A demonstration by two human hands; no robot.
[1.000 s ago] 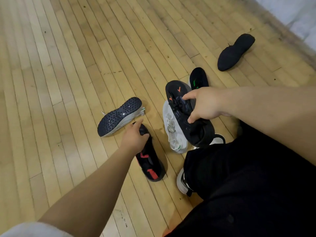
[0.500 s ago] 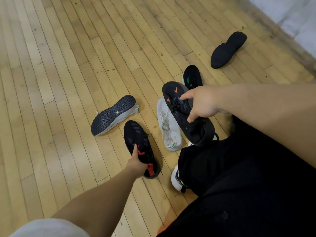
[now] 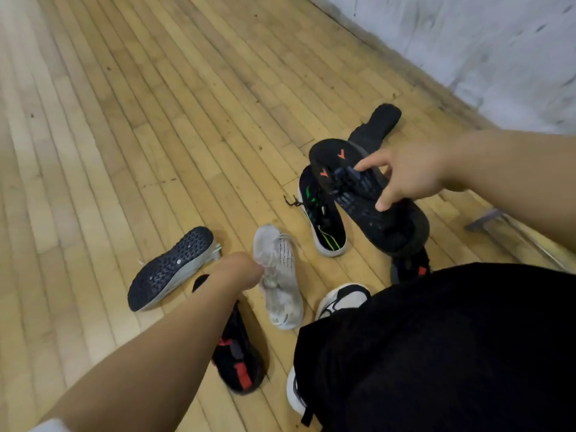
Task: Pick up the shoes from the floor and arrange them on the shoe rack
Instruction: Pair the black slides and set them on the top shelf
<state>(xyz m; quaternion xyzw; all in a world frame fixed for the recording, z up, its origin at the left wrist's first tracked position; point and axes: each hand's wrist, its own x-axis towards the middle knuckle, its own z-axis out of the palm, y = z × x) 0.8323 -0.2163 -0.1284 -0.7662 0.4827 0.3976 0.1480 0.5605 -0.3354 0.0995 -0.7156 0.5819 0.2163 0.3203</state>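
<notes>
My right hand point(image 3: 408, 176) grips a black shoe with orange chevrons point(image 3: 371, 201) by its laced top and holds it above the floor, toe pointing away. My left hand point(image 3: 240, 269) reaches down with fingers curled under. It covers the toe of a black-and-red shoe point(image 3: 240, 360) and touches the laces of a white shoe point(image 3: 280, 285). Whether it grips either one is hidden. A black shoe with green marks point(image 3: 324, 222) lies under the held shoe. A grey shoe point(image 3: 171, 269) lies sole up on the left.
A plain black shoe point(image 3: 378, 121) lies far off near the white wall point(image 3: 467, 42). Another dark shoe with a red patch point(image 3: 411, 268) peeks out by my black-clad leg. My own white-and-black sneakers point(image 3: 343, 299) stand on the wood floor point(image 3: 124, 120). A grey metal piece point(image 3: 486, 218) sits at right.
My left hand slid from the black-and-red shoe's middle towards its toe and the white shoe. My right hand lifted the held shoe farther away. The view swung towards the wall.
</notes>
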